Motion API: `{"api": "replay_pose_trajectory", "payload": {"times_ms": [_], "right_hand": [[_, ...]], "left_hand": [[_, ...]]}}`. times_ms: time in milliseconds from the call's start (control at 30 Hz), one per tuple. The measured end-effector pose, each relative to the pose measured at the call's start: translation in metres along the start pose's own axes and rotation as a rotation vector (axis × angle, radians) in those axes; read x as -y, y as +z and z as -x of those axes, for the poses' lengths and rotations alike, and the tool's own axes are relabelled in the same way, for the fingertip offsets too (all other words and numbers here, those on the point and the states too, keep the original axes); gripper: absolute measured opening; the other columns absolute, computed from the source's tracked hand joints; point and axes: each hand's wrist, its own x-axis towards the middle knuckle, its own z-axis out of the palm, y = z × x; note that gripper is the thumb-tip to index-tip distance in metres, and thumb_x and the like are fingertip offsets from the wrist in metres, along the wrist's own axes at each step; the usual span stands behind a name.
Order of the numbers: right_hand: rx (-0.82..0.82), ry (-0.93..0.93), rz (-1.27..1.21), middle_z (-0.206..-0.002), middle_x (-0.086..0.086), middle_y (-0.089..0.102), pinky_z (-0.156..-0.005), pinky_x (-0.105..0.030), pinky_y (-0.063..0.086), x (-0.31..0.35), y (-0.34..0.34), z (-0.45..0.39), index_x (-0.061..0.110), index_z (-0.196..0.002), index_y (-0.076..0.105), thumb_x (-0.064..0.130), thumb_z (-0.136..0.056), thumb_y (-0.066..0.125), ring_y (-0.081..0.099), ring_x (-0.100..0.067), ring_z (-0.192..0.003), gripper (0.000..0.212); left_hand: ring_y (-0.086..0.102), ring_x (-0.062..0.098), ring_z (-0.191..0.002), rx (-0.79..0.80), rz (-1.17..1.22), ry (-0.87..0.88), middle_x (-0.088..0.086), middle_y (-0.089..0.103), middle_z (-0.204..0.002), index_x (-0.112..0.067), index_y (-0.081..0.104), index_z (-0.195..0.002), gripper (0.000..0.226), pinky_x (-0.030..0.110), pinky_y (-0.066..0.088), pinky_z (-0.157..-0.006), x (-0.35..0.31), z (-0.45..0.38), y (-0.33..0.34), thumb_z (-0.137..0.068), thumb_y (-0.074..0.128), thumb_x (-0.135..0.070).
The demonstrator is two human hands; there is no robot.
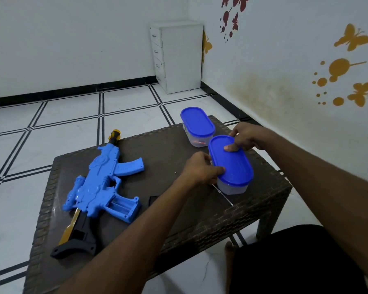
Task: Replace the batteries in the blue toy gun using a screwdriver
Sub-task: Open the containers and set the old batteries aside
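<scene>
The blue toy gun (102, 183) lies on its side on the left half of the brown woven table (253, 213), its grip's battery compartment (120, 205) uncovered and looking empty. A dark flat piece (152, 200), perhaps the cover, lies right of the grip. A clear oval container with a blue lid (232, 164) stands at the right. My left hand (200, 169) grips its near-left rim and my right hand (244, 136) presses its far end, thumb on the lid. A thin metal shaft (223, 195), likely the screwdriver, lies partly hidden under my left hand.
A second blue-lidded clear container (197, 126) with something reddish inside stands behind the first, near the table's far edge. A white drawer cabinet (176, 56) is in the room corner. The wall runs close on the right. Tiled floor surrounds the table.
</scene>
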Motion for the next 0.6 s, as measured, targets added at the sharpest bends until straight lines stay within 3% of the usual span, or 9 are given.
{"api": "replay_pose_trajectory", "payload": {"times_ms": [133, 233, 300, 367, 433, 500, 600], "right_hand": [[-0.007, 0.052, 0.043, -0.101, -0.023, 0.070, -0.078, -0.043, 0.057, -0.006, -0.004, -0.006, -0.007, -0.106, 0.066, 0.023, -0.071, 0.088, 0.068, -0.034, -0.089, 0.050], [-0.005, 0.073, 0.074, -0.085, -0.022, 0.065, -0.069, -0.039, 0.052, -0.005, -0.004, -0.009, -0.011, -0.102, 0.065, 0.023, -0.072, 0.087, 0.059, -0.030, -0.073, 0.050], [-0.007, 0.080, 0.107, -0.092, -0.022, 0.067, -0.078, -0.042, 0.056, -0.002, -0.004, -0.010, -0.010, -0.103, 0.064, 0.024, -0.074, 0.086, 0.060, -0.030, -0.077, 0.050], [-0.006, 0.085, 0.126, -0.104, -0.023, 0.068, -0.086, -0.043, 0.057, -0.001, -0.004, -0.011, -0.008, -0.105, 0.063, 0.025, -0.074, 0.086, 0.063, -0.030, -0.084, 0.051], [-0.002, 0.082, 0.152, -0.111, -0.024, 0.067, -0.088, -0.043, 0.057, 0.000, -0.005, -0.013, -0.008, -0.107, 0.062, 0.025, -0.073, 0.086, 0.065, -0.030, -0.086, 0.053], [-0.007, 0.071, 0.192, -0.112, -0.024, 0.068, -0.082, -0.041, 0.057, 0.001, -0.004, -0.014, -0.009, -0.102, 0.063, 0.025, -0.072, 0.087, 0.063, -0.029, -0.080, 0.051], [-0.032, 0.048, 0.261, -0.109, -0.021, 0.069, -0.068, -0.036, 0.051, 0.001, -0.004, -0.012, -0.004, -0.085, 0.061, 0.027, -0.073, 0.087, 0.057, -0.025, -0.072, 0.042]], "left_hand": [[0.066, 0.023, -0.094, -0.084, -0.227, 0.134, 0.009, 0.065, -0.103, -0.020, 0.055, -0.097, 0.023, 0.043, 0.057, -0.083, -0.002, -0.006, 0.013, -0.086, 0.068, -0.036], [0.059, 0.019, -0.086, -0.161, -0.382, 0.228, 0.006, 0.058, -0.109, -0.017, 0.055, -0.103, 0.048, 0.035, 0.052, -0.067, -0.002, -0.009, 0.025, -0.080, 0.065, -0.058], [0.053, 0.017, -0.085, -0.174, -0.493, 0.215, 0.009, 0.050, -0.118, -0.011, 0.050, -0.116, 0.071, 0.029, 0.041, -0.062, -0.005, -0.008, 0.035, -0.076, 0.064, -0.068], [0.056, 0.024, -0.100, -0.161, -0.574, 0.191, 0.017, 0.043, -0.136, -0.002, 0.036, -0.136, 0.104, 0.032, 0.047, -0.069, -0.007, -0.009, 0.045, -0.068, 0.066, -0.074], [0.049, 0.033, -0.123, -0.151, -0.607, 0.167, 0.023, 0.020, -0.155, 0.002, 0.016, -0.149, 0.124, 0.040, 0.050, -0.090, -0.009, -0.011, 0.052, -0.065, 0.070, -0.072], [0.044, 0.036, -0.130, -0.171, -0.608, 0.156, 0.024, 0.010, -0.159, 0.003, 0.015, -0.149, 0.126, 0.043, 0.046, -0.099, -0.009, -0.012, 0.054, -0.064, 0.073, -0.071], [0.052, 0.035, -0.119, -0.201, -0.615, 0.170, 0.025, 0.027, -0.152, 0.002, 0.030, -0.142, 0.118, 0.043, 0.050, -0.092, -0.008, -0.012, 0.054, -0.061, 0.074, -0.072]]}}
